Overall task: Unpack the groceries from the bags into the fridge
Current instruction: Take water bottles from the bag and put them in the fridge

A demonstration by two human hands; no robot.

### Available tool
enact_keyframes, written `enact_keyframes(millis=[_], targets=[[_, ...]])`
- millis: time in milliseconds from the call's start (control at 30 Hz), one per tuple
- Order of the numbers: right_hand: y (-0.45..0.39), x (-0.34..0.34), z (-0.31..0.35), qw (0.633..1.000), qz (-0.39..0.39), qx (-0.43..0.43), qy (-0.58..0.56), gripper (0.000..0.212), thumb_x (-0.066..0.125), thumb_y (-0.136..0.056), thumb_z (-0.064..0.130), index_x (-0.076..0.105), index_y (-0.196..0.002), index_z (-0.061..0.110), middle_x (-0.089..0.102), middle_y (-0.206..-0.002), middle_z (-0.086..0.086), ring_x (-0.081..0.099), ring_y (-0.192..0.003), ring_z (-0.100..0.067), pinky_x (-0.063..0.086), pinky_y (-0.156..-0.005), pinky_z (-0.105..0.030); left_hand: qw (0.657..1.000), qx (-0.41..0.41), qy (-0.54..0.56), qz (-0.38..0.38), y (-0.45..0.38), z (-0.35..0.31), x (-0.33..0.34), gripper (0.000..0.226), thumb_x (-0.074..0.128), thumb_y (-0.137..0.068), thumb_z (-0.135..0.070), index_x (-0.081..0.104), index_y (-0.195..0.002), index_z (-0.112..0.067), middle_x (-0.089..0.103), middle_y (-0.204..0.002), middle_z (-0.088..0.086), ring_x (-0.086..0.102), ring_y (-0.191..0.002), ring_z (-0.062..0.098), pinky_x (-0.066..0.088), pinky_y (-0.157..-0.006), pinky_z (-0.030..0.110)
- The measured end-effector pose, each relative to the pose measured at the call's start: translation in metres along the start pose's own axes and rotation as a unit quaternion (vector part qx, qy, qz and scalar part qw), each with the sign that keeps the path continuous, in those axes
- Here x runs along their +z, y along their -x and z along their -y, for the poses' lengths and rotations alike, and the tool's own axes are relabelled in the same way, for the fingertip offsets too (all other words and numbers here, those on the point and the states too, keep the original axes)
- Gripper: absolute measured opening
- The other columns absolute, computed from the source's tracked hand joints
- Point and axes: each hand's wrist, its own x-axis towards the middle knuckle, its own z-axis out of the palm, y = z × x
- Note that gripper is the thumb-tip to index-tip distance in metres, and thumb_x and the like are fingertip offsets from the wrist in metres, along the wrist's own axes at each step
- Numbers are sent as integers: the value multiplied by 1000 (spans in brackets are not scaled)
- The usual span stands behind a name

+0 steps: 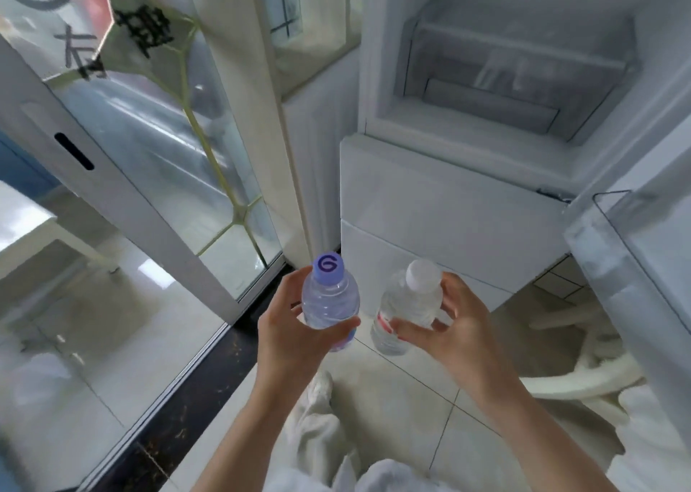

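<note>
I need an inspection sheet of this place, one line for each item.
Surface: tiled floor; nothing seen standing on it.
Job's things: purple-cap bottle in left hand; white-cap bottle in right hand; fridge open, shelves look bare; door bin at right.
Clutter: white bags, lower right.
Grippers: fingers of each hand curl round its bottle.
Cables: nothing seen.
Surroundings: glass door at left.
</note>
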Motion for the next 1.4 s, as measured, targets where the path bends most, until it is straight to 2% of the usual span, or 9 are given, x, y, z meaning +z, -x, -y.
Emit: enact_keyframes(millis=[300,400,533,667,867,967,1100,1167,1400], targets=[[-117,14,62,988,-151,-12,-32,73,90,-55,40,56,-119,29,66,-113,9,62,-107,-10,55,-90,-34,986,94,23,137,-183,-51,11,70,93,-55,-19,52,-99,-53,61,-96,-42,60,-87,-14,45,-66,3],[-156,6,80,980,-198,-19,-19,64,89,-57,33,59,-114,28,69,-104,10,65,-99,-7,57,-83,-28,977,135,34,160,-231,-83,26,73,93,-54,-15,49,-101,-51,57,-94,-47,58,-87,-18,44,-67,0],[-201,-13,103,969,-242,-44,-31,61,90,-57,32,61,-110,26,71,-99,8,66,-96,-7,55,-75,-22,965,175,59,184,-281,-119,50,71,92,-54,-13,54,-107,-41,61,-97,-39,59,-91,-13,45,-76,3],[-243,-44,128,961,-259,-74,-54,48,87,-63,11,65,-104,22,72,-89,12,67,-85,-1,49,-64,-11,959,200,83,183,-318,-156,81,69,92,-54,-14,54,-106,-38,61,-95,-39,59,-89,-13,45,-73,3],[-299,-97,158,949,-282,-129,-55,49,85,-64,8,66,-108,18,73,-94,6,68,-89,-6,51,-71,-16,948,227,140,176,-358,-210,135,65,89,-57,1,56,-102,-33,63,-84,-35,60,-77,-12,44,-59,3],[-326,-122,172,939,-301,-161,-50,53,87,-61,12,65,-109,18,73,-96,7,68,-90,-7,52,-73,-17,942,242,166,162,-372,-241,163,68,87,-58,2,55,-103,-37,63,-85,-35,60,-79,-12,44,-60,3],[-369,-155,186,929,-308,-185,-88,58,87,-59,15,64,-113,15,72,-101,1,68,-95,-12,54,-80,-27,934,249,202,160,-393,-276,197,67,84,-63,5,54,-112,-30,64,-96,-20,60,-83,-12,45,-63,3],[-388,-169,189,929,-310,-180,-98,61,85,-57,21,63,-114,16,72,-103,0,68,-97,-15,54,-84,-32,932,245,210,164,-408,-286,211,67,82,-65,7,53,-115,-27,63,-99,-16,60,-83,-13,45,-62,4],[-442,-201,191,942,-300,-108,-101,49,82,-67,6,63,-111,16,72,-98,1,70,-88,-14,53,-75,-31,946,209,184,166,-463,-293,250,59,81,-71,-4,52,-116,-27,59,-96,-22,58,-77,-17,45,-63,3]])
